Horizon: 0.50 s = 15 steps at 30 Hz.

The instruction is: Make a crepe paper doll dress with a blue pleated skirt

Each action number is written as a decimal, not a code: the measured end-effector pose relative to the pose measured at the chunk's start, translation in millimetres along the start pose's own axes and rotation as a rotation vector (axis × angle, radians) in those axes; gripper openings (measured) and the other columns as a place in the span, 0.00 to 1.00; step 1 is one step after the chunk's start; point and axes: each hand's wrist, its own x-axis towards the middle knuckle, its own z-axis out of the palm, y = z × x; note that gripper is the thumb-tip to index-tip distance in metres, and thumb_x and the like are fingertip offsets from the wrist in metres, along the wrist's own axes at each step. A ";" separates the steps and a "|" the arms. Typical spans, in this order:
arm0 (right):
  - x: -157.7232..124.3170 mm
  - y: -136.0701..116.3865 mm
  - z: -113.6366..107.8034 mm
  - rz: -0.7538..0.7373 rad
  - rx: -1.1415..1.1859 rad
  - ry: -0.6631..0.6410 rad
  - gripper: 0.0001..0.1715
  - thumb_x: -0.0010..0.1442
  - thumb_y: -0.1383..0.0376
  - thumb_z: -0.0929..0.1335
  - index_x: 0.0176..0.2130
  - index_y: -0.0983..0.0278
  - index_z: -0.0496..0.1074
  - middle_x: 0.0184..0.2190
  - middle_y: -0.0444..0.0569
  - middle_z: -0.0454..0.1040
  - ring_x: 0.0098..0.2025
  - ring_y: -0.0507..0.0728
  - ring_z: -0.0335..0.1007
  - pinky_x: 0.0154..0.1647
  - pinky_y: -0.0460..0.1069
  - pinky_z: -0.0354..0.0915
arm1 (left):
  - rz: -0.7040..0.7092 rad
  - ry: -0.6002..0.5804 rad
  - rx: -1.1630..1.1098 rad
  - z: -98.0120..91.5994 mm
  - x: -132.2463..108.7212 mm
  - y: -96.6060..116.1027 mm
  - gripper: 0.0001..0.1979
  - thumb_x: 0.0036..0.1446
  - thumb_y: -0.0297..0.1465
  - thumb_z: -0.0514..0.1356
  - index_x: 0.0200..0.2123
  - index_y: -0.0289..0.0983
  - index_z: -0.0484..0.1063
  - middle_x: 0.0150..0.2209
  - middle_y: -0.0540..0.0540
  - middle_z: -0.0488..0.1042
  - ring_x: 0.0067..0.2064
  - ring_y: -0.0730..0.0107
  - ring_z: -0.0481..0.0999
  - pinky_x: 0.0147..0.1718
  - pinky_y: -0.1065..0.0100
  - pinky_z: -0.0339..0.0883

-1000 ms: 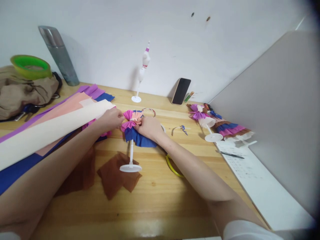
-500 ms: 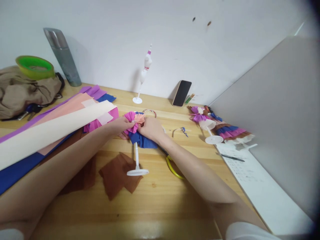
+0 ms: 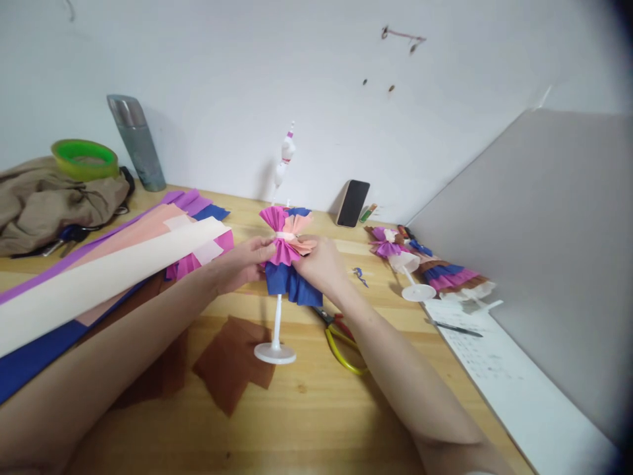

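Observation:
A small figure on a white stand (image 3: 275, 352) wears a pleated pink paper bow (image 3: 277, 218), peach pleats (image 3: 295, 225) beside it and a blue paper skirt (image 3: 291, 282). A pale band crosses the middle of the bow. My left hand (image 3: 242, 262) is closed on the left edge of the pink bow. On the right side, my right hand (image 3: 321, 264) pinches the peach pleats; its fingertips are partly hidden. Brown paper (image 3: 232, 363) lies left of the stand's base.
Long paper strips (image 3: 119, 264) and a cloth bag (image 3: 54, 198) lie left. Yellow-handled scissors (image 3: 341, 349) rest beneath my right forearm. Behind stand a bottle (image 3: 137, 142), a phone (image 3: 353, 203) and a white figure (image 3: 283, 161). Dressed figures (image 3: 452, 274) and a written sheet (image 3: 494, 356) are right.
The view has tilted up. The figure stands more upright, with its bow spread toward the camera and the pale band showing. My hands have moved apart to the bow's two sides.

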 end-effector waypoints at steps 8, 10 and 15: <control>-7.3 5.2 -8.6 0.000 0.236 0.077 0.14 0.53 0.58 0.66 0.28 0.64 0.77 0.21 0.46 0.73 0.23 0.53 0.63 0.26 0.47 0.52 | 0.059 -0.130 0.042 19.7 -10.2 5.1 0.38 0.40 0.25 0.70 0.57 0.42 0.67 0.42 0.47 0.77 0.37 0.69 0.75 0.36 0.70 0.68; -6.4 7.8 -8.4 -0.009 0.316 0.064 0.15 0.53 0.57 0.67 0.27 0.64 0.76 0.19 0.44 0.69 0.22 0.52 0.60 0.25 0.47 0.51 | 0.044 -0.110 -0.003 23.4 -11.3 4.9 0.34 0.43 0.27 0.69 0.56 0.42 0.68 0.43 0.46 0.77 0.38 0.67 0.76 0.36 0.68 0.70; -3.8 8.6 -9.2 -0.002 0.457 -0.054 0.23 0.53 0.50 0.67 0.19 0.63 0.63 0.17 0.40 0.57 0.22 0.49 0.50 0.25 0.47 0.49 | 0.060 0.037 -0.065 31.7 -10.2 1.4 0.23 0.49 0.36 0.68 0.49 0.38 0.73 0.45 0.41 0.79 0.45 0.56 0.78 0.37 0.65 0.72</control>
